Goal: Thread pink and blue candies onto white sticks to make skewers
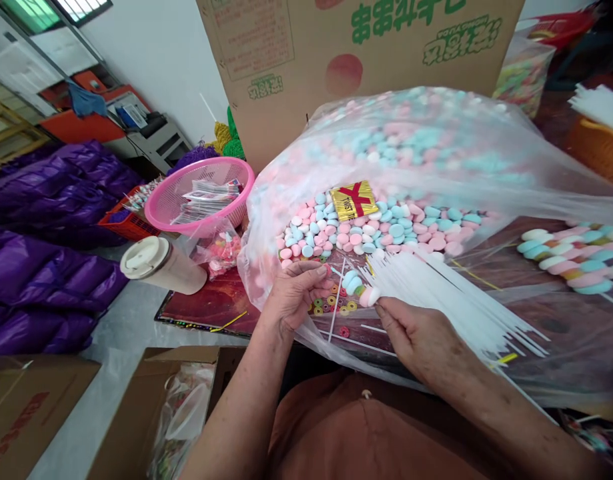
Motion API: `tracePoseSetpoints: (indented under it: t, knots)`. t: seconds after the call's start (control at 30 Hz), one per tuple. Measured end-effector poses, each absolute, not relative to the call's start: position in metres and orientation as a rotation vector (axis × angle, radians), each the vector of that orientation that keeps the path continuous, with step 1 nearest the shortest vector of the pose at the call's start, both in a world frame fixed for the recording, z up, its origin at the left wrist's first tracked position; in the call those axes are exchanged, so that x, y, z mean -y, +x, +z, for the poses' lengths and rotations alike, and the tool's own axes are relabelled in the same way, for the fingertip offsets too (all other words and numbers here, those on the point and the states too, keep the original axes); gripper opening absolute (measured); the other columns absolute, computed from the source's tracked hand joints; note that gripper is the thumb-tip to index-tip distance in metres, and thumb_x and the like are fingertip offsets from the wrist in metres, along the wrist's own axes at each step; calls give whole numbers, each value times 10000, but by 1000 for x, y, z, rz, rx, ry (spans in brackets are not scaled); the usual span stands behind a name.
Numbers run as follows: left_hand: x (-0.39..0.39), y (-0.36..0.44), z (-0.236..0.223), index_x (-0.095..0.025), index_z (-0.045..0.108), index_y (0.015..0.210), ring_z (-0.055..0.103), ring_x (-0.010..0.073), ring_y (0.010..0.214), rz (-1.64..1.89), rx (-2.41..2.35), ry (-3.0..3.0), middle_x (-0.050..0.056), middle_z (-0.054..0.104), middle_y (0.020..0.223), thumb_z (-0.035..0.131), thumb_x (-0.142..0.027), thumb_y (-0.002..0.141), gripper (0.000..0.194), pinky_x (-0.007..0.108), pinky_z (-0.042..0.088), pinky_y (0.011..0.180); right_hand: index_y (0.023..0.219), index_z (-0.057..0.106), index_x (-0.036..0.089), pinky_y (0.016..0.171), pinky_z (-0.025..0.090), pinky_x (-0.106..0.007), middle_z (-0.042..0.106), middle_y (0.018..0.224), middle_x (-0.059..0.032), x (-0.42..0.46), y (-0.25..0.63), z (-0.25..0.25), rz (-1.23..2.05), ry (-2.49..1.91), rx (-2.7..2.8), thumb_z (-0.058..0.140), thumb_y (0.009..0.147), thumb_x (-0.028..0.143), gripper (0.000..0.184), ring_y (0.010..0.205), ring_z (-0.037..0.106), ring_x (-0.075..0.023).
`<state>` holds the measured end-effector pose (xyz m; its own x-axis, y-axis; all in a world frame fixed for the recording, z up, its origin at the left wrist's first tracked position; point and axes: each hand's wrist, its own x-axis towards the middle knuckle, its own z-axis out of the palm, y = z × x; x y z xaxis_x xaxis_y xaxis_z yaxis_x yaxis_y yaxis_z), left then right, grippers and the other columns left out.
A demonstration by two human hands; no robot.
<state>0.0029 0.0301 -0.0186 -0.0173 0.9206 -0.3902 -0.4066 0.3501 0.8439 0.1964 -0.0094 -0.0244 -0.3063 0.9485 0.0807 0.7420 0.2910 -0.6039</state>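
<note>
My right hand [419, 337] pinches a candy skewer [361, 288], threaded with blue, white and pink candies and a greenish piece between them. To its left, my left hand [301, 287] is closed, thumb against fingers. A small reddish candy [329, 269] shows at its fingertips, partly hidden, close to the skewer's tip. Under the hands lie small ring candies [336, 303] in yellow, red and green. Just beyond is a heap of pastel candies [361, 233] in a large clear plastic bag [266, 220]. A bundle of white sticks [451, 300] lies beside my right hand.
A gold packet [355, 200] rests on the candies. At left stand a pink basket [201, 180] of packets and a lidded cup [163, 265]. Finished candy skewers [581, 257] lie at right. A large cardboard box [286, 100] rises behind; an open box [141, 407] sits below left.
</note>
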Motion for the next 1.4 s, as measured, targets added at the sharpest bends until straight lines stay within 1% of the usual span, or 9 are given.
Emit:
tracePoseSetpoints:
  t: [0.23,0.4,0.53,0.73,0.9,0.97,1.13,1.27,1.4]
  knots:
    - [-24,0,-24,-133,623,711,614,105,522,1203,-1118,578,-3,643,637,758,-214,542,230,203,507,490,749,618,191,473,333,-218,581,547,-16,13,201,-21,516,-1499,2116,345,837,290,304,455,470,-123]
    - [-26,2,-26,-151,579,604,490,75,370,1354,-1437,813,-43,568,504,724,-194,527,170,187,392,372,701,628,200,429,300,-202,415,448,35,10,217,-20,438,-1601,1994,400,831,350,301,403,331,-100]
    - [-16,29,-34,-178,617,561,506,104,449,1011,-1540,1210,-20,575,503,635,-159,582,34,200,382,428,690,631,201,429,310,-188,374,445,43,7,224,-20,501,-1625,1955,411,828,371,311,412,316,-94]
    - [-36,30,-29,-230,698,799,607,209,704,523,-1773,1859,43,677,755,515,-260,761,190,288,445,614,718,624,189,429,305,-195,385,447,41,4,229,-21,492,-1691,1922,421,814,375,292,417,332,-98]
    - [-70,19,-26,-187,664,805,605,250,816,-29,-2004,2175,99,626,958,487,-163,741,190,329,449,663,705,630,194,423,276,-202,380,447,45,4,224,-24,473,-1647,1944,415,825,361,298,404,293,-94]
    - [-69,18,-27,-189,652,806,601,230,813,-13,-1964,2196,84,624,949,484,-178,749,178,321,451,678,703,627,192,429,274,-204,390,448,41,3,226,-25,450,-1652,1946,414,828,358,297,406,312,-95]
    - [-48,18,-25,-200,631,888,595,143,746,441,-1770,1984,3,665,809,483,-228,777,187,233,445,682,712,622,192,432,274,-205,416,449,37,3,231,-30,496,-1664,1975,413,831,355,291,409,338,-99]
    - [-43,26,-22,-225,674,837,589,143,730,238,-1506,2073,-13,667,779,484,-251,781,200,226,440,676,723,622,191,437,274,-204,412,459,40,3,228,-31,498,-1642,1989,411,834,349,286,407,316,-94]
    - [-45,23,-20,-242,678,871,589,186,786,-41,-1663,2223,23,651,845,489,-254,769,215,268,438,676,710,616,187,439,268,-211,426,458,34,4,229,-30,467,-1668,1984,412,828,351,287,412,338,-99]
